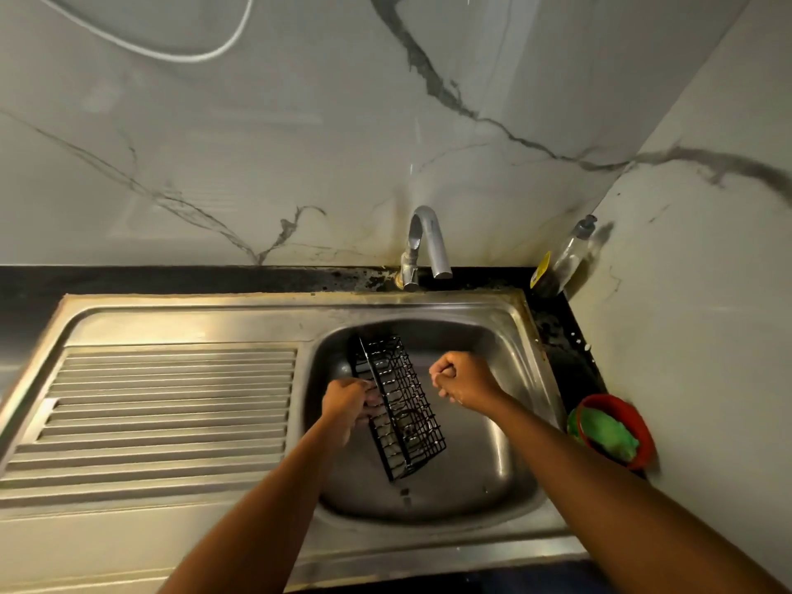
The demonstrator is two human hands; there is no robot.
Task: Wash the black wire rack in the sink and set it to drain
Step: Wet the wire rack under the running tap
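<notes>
The black wire rack (pixel 400 407) is a long narrow basket, tilted inside the steel sink basin (pixel 484 469). My left hand (pixel 348 400) grips its left long edge, fingers curled through the wires. My right hand (pixel 463 379) hovers to the right of the rack as a closed fist, a little apart from the wires; I cannot see anything in it. The ribbed draining board (pixel 163 413) lies left of the basin.
The chrome tap (pixel 424 246) stands behind the basin with no water running. A clear dish-soap bottle (pixel 565 255) leans in the back right corner. A red bowl (pixel 643 435) holding a green scrubber (pixel 608 435) sits on the black counter right of the sink. Marble walls rise behind and at right.
</notes>
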